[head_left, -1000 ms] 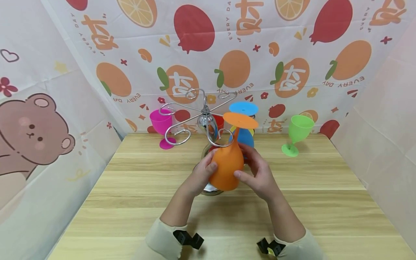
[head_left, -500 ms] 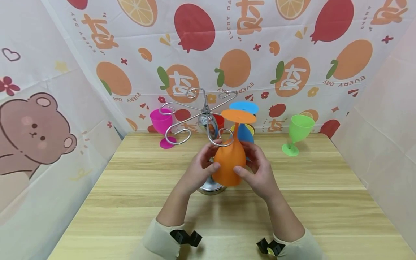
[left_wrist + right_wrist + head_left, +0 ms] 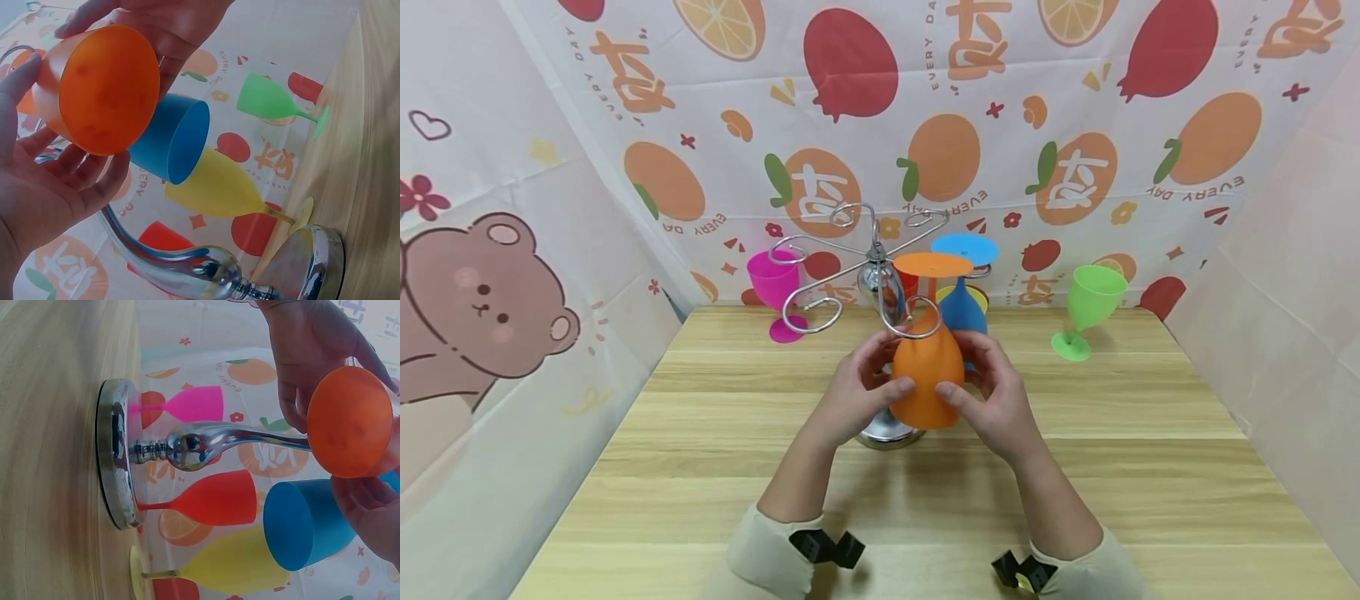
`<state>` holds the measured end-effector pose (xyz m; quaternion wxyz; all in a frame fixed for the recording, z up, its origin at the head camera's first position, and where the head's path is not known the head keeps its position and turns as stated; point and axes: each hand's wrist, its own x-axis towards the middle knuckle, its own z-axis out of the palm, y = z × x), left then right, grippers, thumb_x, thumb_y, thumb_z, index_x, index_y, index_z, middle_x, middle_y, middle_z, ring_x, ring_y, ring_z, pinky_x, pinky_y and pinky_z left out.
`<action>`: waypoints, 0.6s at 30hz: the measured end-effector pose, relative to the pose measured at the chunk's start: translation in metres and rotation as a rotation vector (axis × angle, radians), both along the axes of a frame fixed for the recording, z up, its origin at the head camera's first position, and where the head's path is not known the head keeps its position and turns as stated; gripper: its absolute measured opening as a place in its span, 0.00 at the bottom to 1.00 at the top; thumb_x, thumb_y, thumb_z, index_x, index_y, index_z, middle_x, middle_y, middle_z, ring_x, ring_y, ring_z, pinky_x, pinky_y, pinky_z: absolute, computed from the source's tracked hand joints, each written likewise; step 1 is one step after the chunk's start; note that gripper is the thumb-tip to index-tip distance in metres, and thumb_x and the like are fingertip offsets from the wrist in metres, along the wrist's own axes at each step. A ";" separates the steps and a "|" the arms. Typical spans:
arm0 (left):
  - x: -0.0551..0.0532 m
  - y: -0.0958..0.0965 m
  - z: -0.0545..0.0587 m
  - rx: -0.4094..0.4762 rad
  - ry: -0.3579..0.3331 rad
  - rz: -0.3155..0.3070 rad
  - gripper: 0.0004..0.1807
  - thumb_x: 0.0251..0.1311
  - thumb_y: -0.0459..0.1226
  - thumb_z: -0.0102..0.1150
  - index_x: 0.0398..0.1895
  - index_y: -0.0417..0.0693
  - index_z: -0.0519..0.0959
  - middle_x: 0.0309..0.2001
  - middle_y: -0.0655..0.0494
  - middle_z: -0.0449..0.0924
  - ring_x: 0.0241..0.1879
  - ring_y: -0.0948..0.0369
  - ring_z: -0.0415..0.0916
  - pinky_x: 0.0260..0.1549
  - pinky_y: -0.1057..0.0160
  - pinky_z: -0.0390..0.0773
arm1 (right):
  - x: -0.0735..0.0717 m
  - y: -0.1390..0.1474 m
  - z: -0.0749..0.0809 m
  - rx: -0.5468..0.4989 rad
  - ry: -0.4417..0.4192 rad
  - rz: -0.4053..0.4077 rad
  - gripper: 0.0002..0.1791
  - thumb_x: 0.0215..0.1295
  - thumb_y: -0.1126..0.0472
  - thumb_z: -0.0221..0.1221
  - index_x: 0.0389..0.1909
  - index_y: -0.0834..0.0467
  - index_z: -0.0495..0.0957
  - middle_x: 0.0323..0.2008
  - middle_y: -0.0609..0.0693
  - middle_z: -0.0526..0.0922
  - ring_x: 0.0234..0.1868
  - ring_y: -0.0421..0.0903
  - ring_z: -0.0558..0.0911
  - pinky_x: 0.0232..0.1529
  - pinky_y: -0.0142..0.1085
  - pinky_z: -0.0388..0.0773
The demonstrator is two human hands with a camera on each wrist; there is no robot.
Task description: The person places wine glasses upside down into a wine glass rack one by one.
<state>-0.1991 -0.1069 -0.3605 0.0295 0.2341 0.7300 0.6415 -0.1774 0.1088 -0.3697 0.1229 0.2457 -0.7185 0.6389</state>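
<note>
An orange plastic goblet (image 3: 928, 379) hangs upside down between my two hands, its foot uppermost. My left hand (image 3: 859, 390) holds the bowl from the left, thumb in front. From the right my right hand (image 3: 998, 392) holds the same bowl, its thumb also on the near side. The goblet's stem stands at a front loop of the silver goblet rack (image 3: 880, 287); whether it sits inside the loop I cannot tell. Just behind, a blue goblet (image 3: 964, 310) is also upside down, clear of the table in both wrist views.
Upright on the wooden table (image 3: 715, 467) stand a magenta goblet (image 3: 775, 283) at back left and a green goblet (image 3: 1092, 300) at right. Behind the rack are a red goblet (image 3: 215, 499) and a yellow goblet (image 3: 215, 184). Other wire arms spread leftward.
Both hands have carried the orange goblet slightly; it went from tilted to nearly upright upside down, its foot shifting left toward the rack's loop. More of the blue goblet shows.
</note>
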 end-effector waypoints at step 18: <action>-0.004 -0.012 -0.002 0.120 -0.035 -0.138 0.42 0.61 0.52 0.62 0.73 0.43 0.59 0.68 0.44 0.67 0.65 0.49 0.67 0.61 0.61 0.74 | 0.002 0.002 0.002 0.198 0.008 0.087 0.43 0.60 0.61 0.67 0.74 0.39 0.59 0.69 0.43 0.66 0.65 0.46 0.70 0.58 0.36 0.78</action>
